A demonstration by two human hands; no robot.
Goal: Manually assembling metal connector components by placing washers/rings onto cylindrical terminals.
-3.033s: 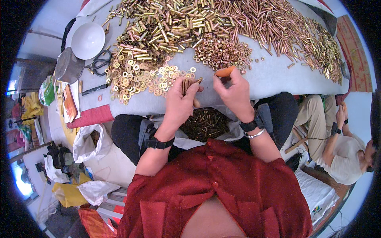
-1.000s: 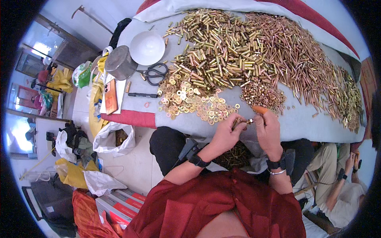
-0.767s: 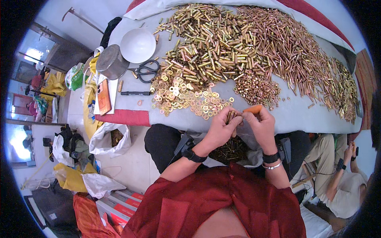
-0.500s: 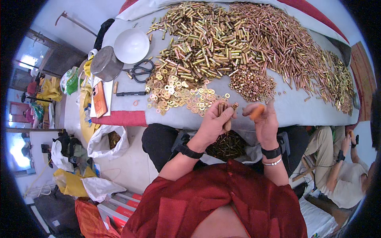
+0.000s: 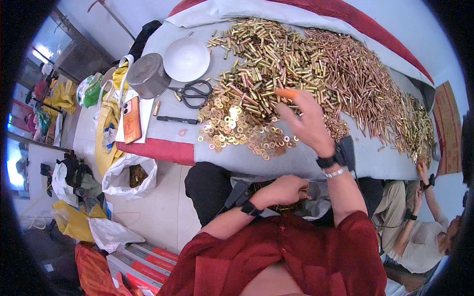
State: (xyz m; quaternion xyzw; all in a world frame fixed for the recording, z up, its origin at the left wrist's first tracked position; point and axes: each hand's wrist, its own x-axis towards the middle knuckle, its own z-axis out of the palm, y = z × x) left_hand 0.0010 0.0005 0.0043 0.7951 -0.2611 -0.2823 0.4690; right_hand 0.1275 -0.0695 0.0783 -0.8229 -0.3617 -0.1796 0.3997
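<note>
My right hand (image 5: 307,121) reaches over the table, an orange cover on one finger. Its fingers are stretched out and the thumb stands apart, near the edge of a heap of brass-coloured metal tubes (image 5: 276,59). My left hand (image 5: 291,190) is low at my lap with its fingers curled, above a pale bag (image 5: 321,200) holding dark metal pieces; whatever the fingers hold is hidden. Flat washers (image 5: 227,123) lie spread left of my right hand. Small nuts (image 5: 338,129) are heaped beside its wrist, partly covered by it.
Thin coppery rods (image 5: 345,64) cover the table's right side. On the left are scissors (image 5: 192,93), a black marker (image 5: 176,119), a white bowl (image 5: 186,59), a metal pot (image 5: 147,75) and an orange phone (image 5: 130,120). A co-worker (image 5: 419,241) sits at the right.
My right hand has moved forward and left from near the table edge to the tubes. My left hand, which held a few metal tubes, has dropped to the bag at my lap.
</note>
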